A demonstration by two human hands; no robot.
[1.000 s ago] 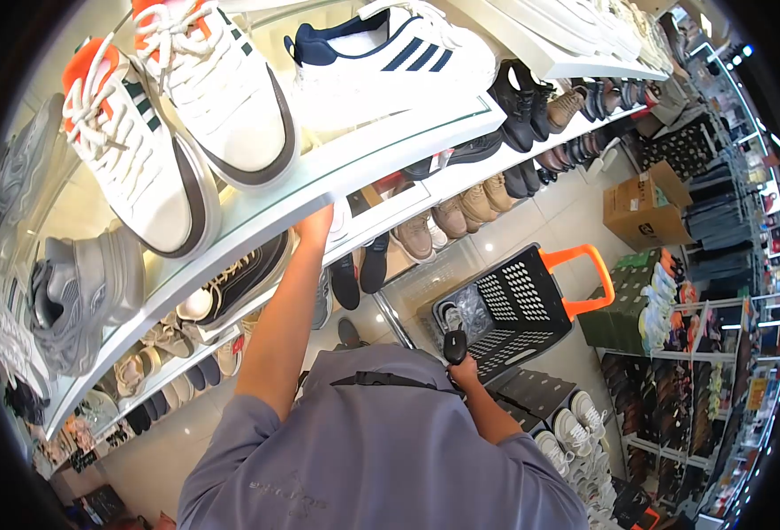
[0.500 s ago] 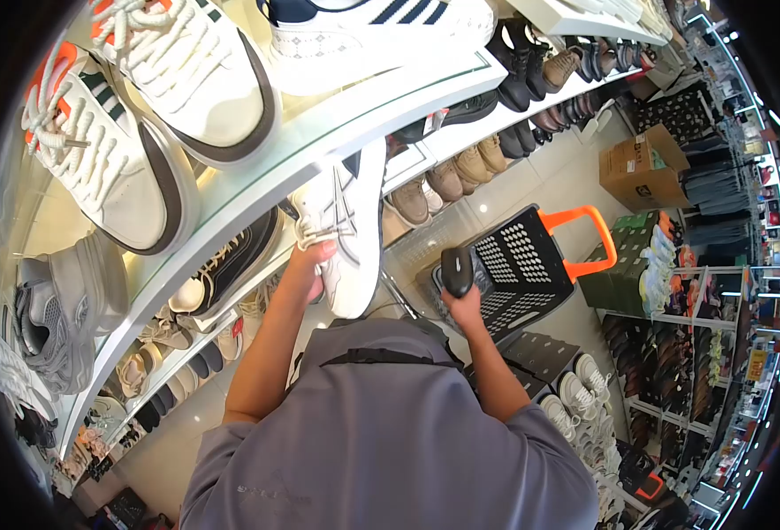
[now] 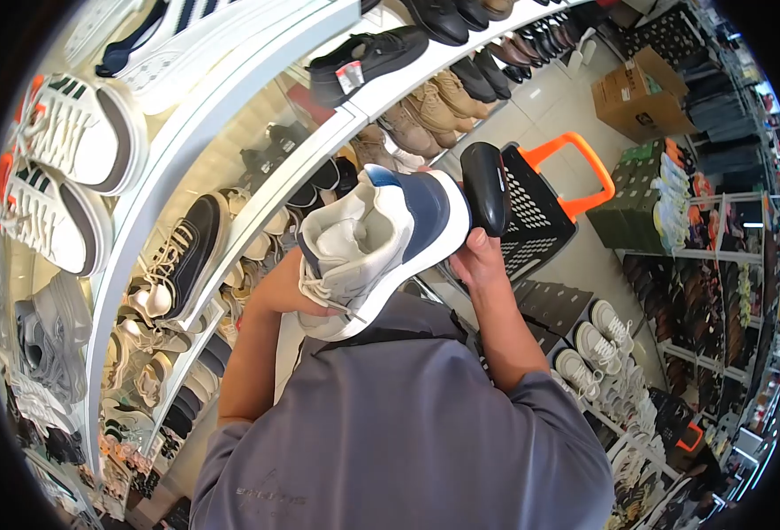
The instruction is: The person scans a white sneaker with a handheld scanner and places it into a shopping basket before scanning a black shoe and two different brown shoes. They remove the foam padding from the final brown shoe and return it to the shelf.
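Note:
A white and navy sneaker [image 3: 376,231] is held in front of the chest, its opening facing the camera and its navy heel toward the right. My left hand [image 3: 294,287] grips it near the toe and laces, with the fingers partly hidden behind the shoe. In my right hand [image 3: 480,256] is a black handheld device [image 3: 485,190], held upright close beside the heel of the sneaker. The thumb shows at the device's lower end; the other fingers are mostly behind it.
Curved white shelves [image 3: 156,190] of shoes run along the left. A black basket [image 3: 531,216] with an orange handle [image 3: 597,181] stands beyond my right hand. Cardboard box [image 3: 642,97] at the upper right; white shoes on boxes [image 3: 544,305] at the lower right.
The sneaker has turned from showing its side to showing its opening and heel. My right hand has raised the black device beside the heel. The view has shifted along the shelves.

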